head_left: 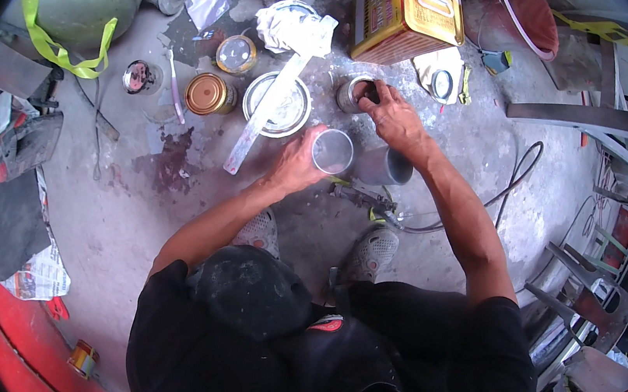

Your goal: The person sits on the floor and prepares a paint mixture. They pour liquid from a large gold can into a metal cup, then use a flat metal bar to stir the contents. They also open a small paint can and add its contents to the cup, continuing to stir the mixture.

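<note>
Left hand wrapped around a clear cup, right hand with fingers at a small open tin's rim, grip unclear, gold rectangular can beyond.

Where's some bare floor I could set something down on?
Two patches of floor look bare: between the lower newspaper and left forearm, and between the black hose and grey metal bar. It's crowded ahead of the left hand and right hand, with a copper-lidded tin, flat stick and gold can.
</note>
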`<state>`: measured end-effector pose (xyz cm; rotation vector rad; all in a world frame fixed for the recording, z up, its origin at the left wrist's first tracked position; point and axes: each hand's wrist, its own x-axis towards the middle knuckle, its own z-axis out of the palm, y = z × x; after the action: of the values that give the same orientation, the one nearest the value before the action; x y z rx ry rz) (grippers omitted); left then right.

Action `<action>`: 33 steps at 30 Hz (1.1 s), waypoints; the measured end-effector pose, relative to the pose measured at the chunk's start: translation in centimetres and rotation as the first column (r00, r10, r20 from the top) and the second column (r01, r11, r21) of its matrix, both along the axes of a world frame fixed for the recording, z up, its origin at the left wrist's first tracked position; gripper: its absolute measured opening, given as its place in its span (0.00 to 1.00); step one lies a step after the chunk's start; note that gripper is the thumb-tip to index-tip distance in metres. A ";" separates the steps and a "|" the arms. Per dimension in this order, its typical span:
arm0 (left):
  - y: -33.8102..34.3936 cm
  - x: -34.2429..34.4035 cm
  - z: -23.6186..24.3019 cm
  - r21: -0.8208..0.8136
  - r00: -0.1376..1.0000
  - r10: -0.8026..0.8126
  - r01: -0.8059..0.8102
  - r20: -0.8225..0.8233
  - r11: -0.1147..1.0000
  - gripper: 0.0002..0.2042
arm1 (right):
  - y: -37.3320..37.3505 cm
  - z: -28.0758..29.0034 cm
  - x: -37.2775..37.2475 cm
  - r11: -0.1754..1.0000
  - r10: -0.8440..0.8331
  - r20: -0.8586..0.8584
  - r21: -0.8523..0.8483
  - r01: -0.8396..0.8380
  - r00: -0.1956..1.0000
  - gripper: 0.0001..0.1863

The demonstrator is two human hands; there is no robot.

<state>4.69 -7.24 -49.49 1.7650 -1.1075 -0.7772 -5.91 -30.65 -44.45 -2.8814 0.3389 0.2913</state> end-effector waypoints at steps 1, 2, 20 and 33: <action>0.1 -0.1 -0.1 0.002 1.000 -0.015 0.015 -0.002 1.000 0.40 | 0.0 0.1 0.0 1.000 0.005 0.002 0.018 -0.005 1.000 0.24; 0.2 -0.2 -0.2 0.005 1.000 -0.030 0.030 -0.004 1.000 0.40 | -0.1 0.3 0.0 0.999 0.009 0.003 0.036 -0.009 1.000 0.23; -2.9 1.7 0.9 -0.042 0.847 -0.299 0.352 0.440 0.935 0.36 | 1.5 0.2 0.8 0.985 0.082 -0.123 -0.140 -0.099 0.989 0.14; -3.6 1.9 0.2 0.027 0.869 -0.355 0.369 0.345 0.929 0.37 | 1.0 -0.8 0.7 0.959 -0.179 0.163 0.249 0.135 0.970 0.12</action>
<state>6.59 -10.88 -49.34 1.7205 -1.7168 -0.6685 -5.23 -29.60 -45.29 -2.6031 0.4637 0.0327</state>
